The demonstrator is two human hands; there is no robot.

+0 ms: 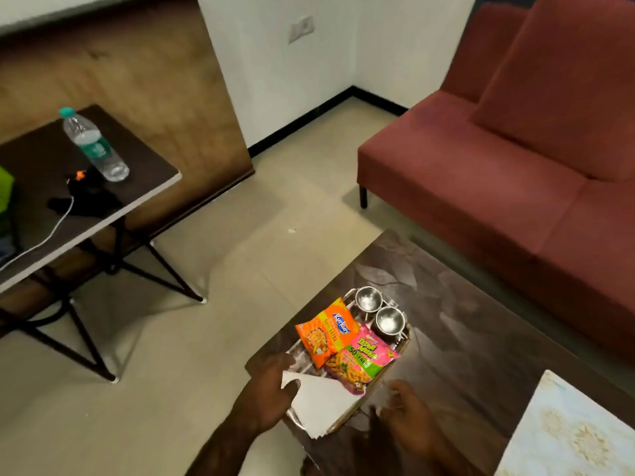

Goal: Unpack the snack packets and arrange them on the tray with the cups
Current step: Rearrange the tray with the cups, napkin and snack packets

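Tabletop tray (405, 341): packets (343, 345) beyond hands (271, 393).

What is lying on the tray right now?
On the tray: two steel cups, an orange packet, a pink packet and white paper. The tray floor under them is hidden.

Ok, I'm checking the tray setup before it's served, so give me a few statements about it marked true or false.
1. Two steel cups stand at the far end of the tray. True.
2. The orange packet lies on the floor. False: it lies on the tray.
3. The pink packet lies beside the orange one. True.
4. The left hand holds a water bottle. False: it touches white paper.
5. The right hand grips a cup. False: it is empty.
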